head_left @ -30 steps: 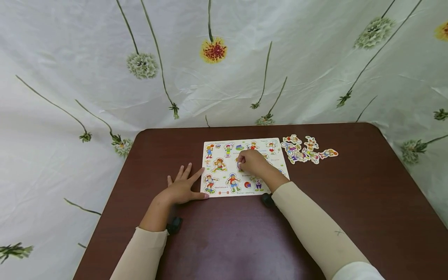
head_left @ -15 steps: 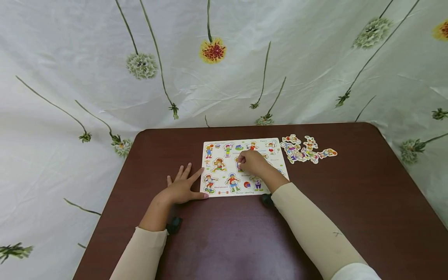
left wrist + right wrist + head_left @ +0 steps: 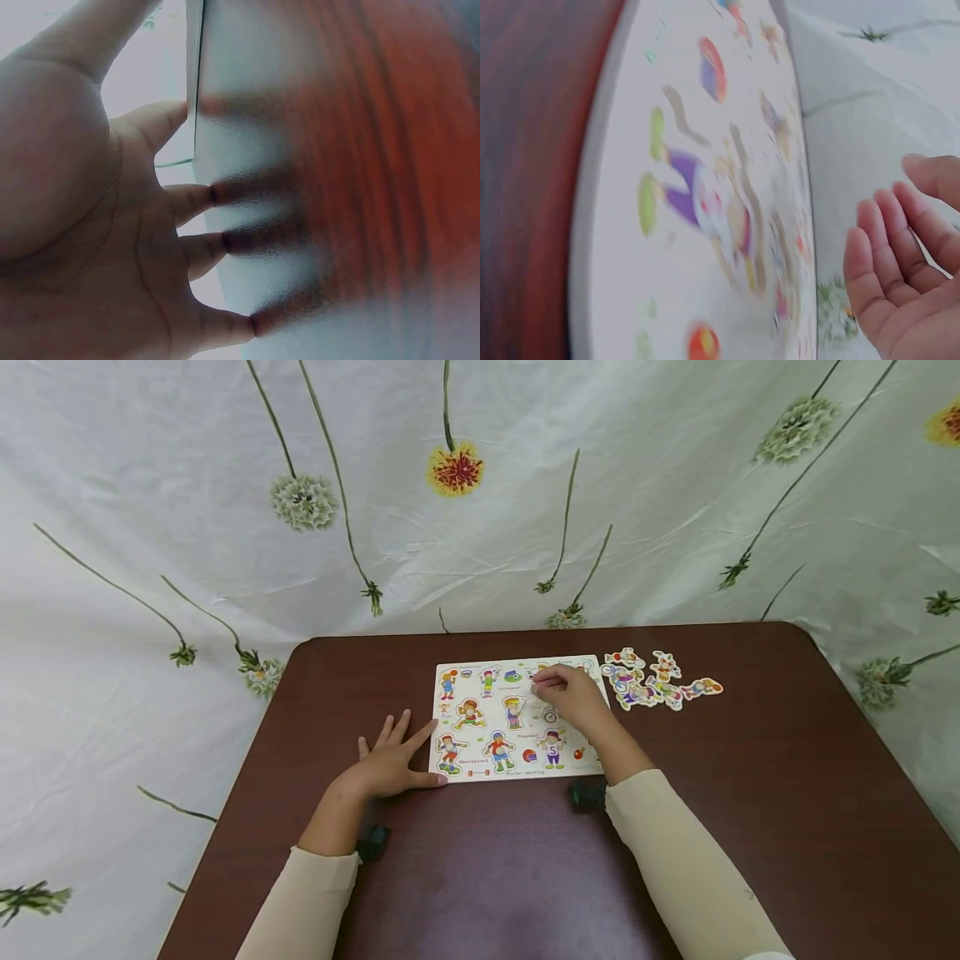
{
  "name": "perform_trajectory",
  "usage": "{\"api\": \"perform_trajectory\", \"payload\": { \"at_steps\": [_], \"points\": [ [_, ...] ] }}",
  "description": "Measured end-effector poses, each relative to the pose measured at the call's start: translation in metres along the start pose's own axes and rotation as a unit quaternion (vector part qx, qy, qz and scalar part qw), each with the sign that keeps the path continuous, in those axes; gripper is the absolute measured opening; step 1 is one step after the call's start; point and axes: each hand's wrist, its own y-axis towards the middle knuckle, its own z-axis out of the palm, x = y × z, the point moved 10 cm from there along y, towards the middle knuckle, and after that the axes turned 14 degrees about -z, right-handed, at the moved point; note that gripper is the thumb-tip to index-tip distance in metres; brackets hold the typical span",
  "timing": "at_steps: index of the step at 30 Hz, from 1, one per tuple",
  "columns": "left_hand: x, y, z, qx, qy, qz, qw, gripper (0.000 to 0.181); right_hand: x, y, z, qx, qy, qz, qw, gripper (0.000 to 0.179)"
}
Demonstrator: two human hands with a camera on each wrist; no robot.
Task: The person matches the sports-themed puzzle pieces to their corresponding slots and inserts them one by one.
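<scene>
A white puzzle board (image 3: 491, 735) with colourful printed sports figures lies flat on the dark table. My left hand (image 3: 384, 768) rests beside its left edge, fingers spread, with the thumb at the near corner. In the left wrist view, the fingertips (image 3: 238, 326) touch the table and the index finger reaches the board's edge. My right hand (image 3: 568, 693) hovers over the board's right half, its fingers loosely bent. The right wrist view shows nothing between those fingers (image 3: 889, 255). A figure in blue trousers (image 3: 513, 712) sits at the board's middle; the right hand hides some figures at the upper right.
Several loose figure pieces (image 3: 663, 689) lie in a cluster on the table (image 3: 750, 777), just right of the board. Behind the table's far edge hangs a white flower-print cloth (image 3: 510, 552).
My right hand has lifted off the figure at the board's middle and moved right, uncovering that figure and the lower right figure. My left hand has stayed still.
</scene>
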Motion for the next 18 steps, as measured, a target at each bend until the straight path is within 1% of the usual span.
{"api": "perform_trajectory", "payload": {
  "at_steps": [4,9,15,18],
  "points": [
    [0.0,0.001,0.0,0.0,-0.001,-0.002,1.0,0.101,-0.006,-0.007,-0.026,-0.036,0.029,0.0,0.9989,0.032],
    [0.0,0.001,0.0,0.003,-0.002,-0.003,1.0,0.101,-0.016,-0.015,-0.055,-0.076,0.036,0.002,0.9964,0.032],
    [0.0,0.001,-0.002,-0.001,-0.003,-0.001,1.0,0.101,-0.037,-0.025,-0.084,-0.113,0.029,0.027,0.9928,0.034],
    [-0.001,0.001,-0.001,-0.001,-0.001,-0.002,1.0,0.102,-0.045,-0.03,-0.096,-0.121,0.017,0.036,0.9918,0.035]
  ]
}}
